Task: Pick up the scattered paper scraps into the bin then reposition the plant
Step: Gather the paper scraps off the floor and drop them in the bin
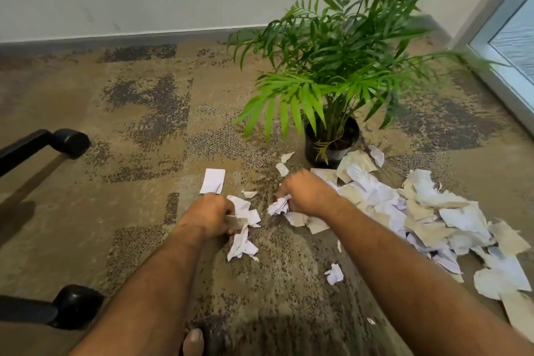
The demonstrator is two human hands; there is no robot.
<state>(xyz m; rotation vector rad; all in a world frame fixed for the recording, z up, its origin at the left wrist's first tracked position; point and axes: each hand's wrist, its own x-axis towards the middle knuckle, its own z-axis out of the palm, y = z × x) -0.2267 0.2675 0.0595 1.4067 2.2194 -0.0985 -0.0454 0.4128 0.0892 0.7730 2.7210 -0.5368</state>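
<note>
White and cream paper scraps (427, 217) lie scattered over the carpet, thickest to the right. My left hand (211, 215) is closed on a few scraps (242, 214) at the floor. My right hand (306, 193) grips a crumpled white scrap (278, 205). A flat white piece (213, 180) lies just beyond my left hand. A small crumpled scrap (334, 273) sits between my forearms. The green palm plant (332, 66) stands upright in a black pot (332, 141) just behind the scraps. No bin is in view.
Two black chair casters (72, 141) (76, 305) on black legs reach in from the left. A grey baseboard (115, 39) runs along the white wall. A glass door frame (505, 66) stands at the right. A toe (193, 341) shows at the bottom edge.
</note>
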